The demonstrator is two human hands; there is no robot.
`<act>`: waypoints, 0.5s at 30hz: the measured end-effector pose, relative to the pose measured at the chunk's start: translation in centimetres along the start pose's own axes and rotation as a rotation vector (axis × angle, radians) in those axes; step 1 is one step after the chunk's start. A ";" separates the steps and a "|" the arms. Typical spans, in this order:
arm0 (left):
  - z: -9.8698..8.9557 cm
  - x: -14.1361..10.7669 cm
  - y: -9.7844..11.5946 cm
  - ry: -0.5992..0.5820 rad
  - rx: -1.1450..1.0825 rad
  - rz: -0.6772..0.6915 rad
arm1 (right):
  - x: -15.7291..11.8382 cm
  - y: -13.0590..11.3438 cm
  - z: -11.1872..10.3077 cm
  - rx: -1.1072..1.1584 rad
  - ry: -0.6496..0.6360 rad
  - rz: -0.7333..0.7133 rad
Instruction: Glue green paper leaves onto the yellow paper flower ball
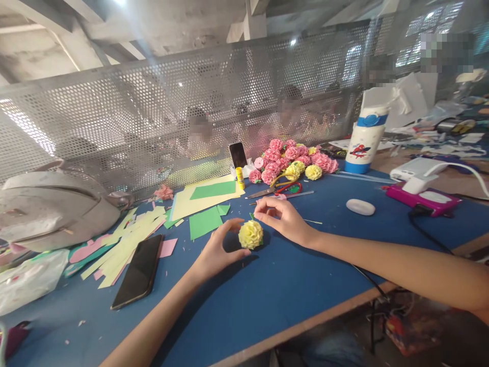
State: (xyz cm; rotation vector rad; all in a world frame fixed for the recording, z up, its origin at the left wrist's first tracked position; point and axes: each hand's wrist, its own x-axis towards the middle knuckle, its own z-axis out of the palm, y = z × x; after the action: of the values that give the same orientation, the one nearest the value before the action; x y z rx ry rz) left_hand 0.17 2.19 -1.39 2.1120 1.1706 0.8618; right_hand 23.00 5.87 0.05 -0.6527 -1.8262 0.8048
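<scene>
A yellow paper flower [251,234] with small green leaves sits low over the blue table. My left hand [221,247] curves round its left side, thumb at the lower edge and fingers behind, gripping it. Just above and to the right, my right hand [284,219] has its fingers curled and thumb drawn in beside a green leaf tip [251,216]. Whether anything sits between those fingertips is too small to tell. Green paper sheets [205,223] lie left of the flower. Behind my right hand are scissors [267,192] and a yellow glue stick [240,178].
Pink and yellow paper flowers [290,155] are heaped by the perforated metal screen [153,122]. A black phone [138,271], paper strips [128,244] and a bag [57,204] stand left. On the right are a bottle [367,140], white oval case [360,206] and magenta power strip [422,199].
</scene>
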 end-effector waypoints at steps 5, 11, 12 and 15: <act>0.2 0.0 0.3 -0.031 0.015 0.030 | 0.0 -0.1 0.0 0.007 -0.002 0.020; 2.2 0.3 1.0 0.002 0.079 0.055 | 0.1 0.1 0.4 0.082 0.003 0.063; 2.7 0.5 1.2 0.008 0.082 0.055 | 0.2 0.2 0.5 0.098 0.003 0.073; 3.5 0.8 1.6 0.029 0.055 0.046 | 0.3 0.4 0.5 0.136 0.001 0.094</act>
State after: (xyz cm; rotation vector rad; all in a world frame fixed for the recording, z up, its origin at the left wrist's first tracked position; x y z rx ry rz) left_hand 3.95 1.54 -2.24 2.1854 1.1764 0.8934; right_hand 22.48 6.21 -0.23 -0.6545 -1.7323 0.9822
